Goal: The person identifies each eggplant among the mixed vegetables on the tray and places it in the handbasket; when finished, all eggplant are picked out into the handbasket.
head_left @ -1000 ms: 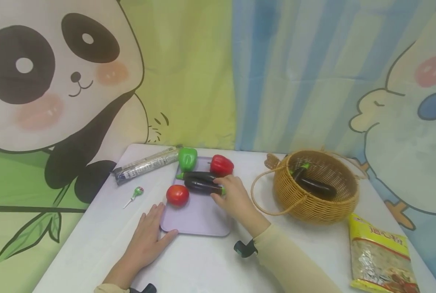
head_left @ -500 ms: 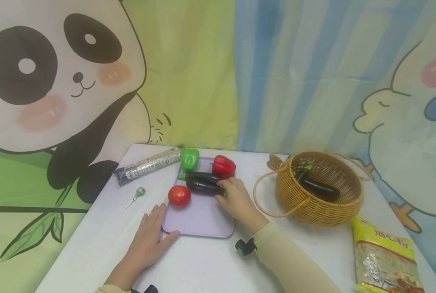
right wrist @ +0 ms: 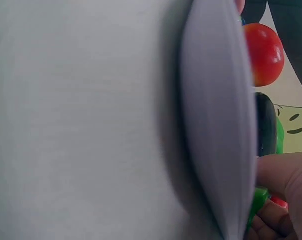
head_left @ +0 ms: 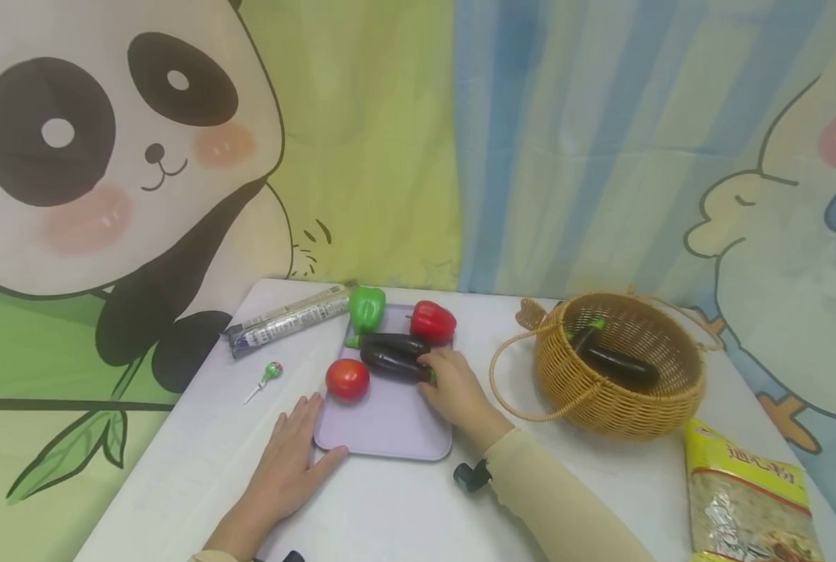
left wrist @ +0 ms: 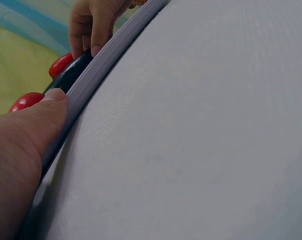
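My right hand (head_left: 460, 394) reaches over the tray and pinches the stem end of the front eggplant (head_left: 393, 364) between thumb and fingers; the green stem (right wrist: 259, 197) shows by the fingers in the right wrist view. A second eggplant (head_left: 396, 342) lies right behind it. Both are on a pale purple tray (head_left: 382, 433). My left hand (head_left: 284, 460) rests at the tray's front left corner, fingers straight, thumb (left wrist: 55, 97) at the rim. Also on the tray are a red tomato (head_left: 347, 380), a green bell pepper (head_left: 367, 309) and a red bell pepper (head_left: 433, 321).
Right of the tray stands a wicker basket (head_left: 621, 414) with eggplants (head_left: 621, 365) inside; its handle (head_left: 495, 375) leans toward the tray. A yellow-topped food bag (head_left: 751, 492) lies at the front right. A lollipop (head_left: 272, 371) and a long silver packet (head_left: 291, 318) lie left.
My right fingers have shifted slightly right along the front eggplant to its stem end. The left hand stays in place at the tray. The head view has drifted a little.
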Action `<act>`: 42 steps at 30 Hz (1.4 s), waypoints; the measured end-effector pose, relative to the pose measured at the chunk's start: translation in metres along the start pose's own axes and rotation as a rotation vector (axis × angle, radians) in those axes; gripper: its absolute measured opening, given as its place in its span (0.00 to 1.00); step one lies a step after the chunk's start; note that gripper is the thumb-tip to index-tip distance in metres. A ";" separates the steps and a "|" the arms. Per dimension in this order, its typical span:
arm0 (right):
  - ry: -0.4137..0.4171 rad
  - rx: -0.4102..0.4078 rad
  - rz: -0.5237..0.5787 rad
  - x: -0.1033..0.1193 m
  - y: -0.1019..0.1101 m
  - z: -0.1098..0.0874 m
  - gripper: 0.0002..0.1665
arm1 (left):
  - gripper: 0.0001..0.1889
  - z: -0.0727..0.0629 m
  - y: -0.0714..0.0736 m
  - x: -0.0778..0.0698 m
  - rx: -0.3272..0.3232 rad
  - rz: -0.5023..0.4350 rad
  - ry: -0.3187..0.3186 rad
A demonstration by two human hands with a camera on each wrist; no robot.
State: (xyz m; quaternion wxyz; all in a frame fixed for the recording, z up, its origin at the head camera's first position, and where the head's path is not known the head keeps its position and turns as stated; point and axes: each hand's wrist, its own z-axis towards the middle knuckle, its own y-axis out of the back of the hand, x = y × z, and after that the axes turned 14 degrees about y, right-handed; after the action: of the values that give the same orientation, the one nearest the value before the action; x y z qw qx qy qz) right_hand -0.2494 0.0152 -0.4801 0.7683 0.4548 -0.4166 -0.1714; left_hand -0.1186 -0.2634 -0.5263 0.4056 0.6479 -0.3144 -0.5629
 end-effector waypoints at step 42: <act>0.041 0.027 0.096 0.033 0.046 -0.031 0.23 | 0.52 0.000 0.001 0.000 0.022 -0.012 0.009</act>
State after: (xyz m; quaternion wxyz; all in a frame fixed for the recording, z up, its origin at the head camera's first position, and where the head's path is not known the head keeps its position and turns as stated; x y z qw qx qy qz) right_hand -0.2104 0.0354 -0.4330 0.7777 0.4480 -0.4245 -0.1196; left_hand -0.1185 -0.2642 -0.5255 0.3965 0.6568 -0.3147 -0.5589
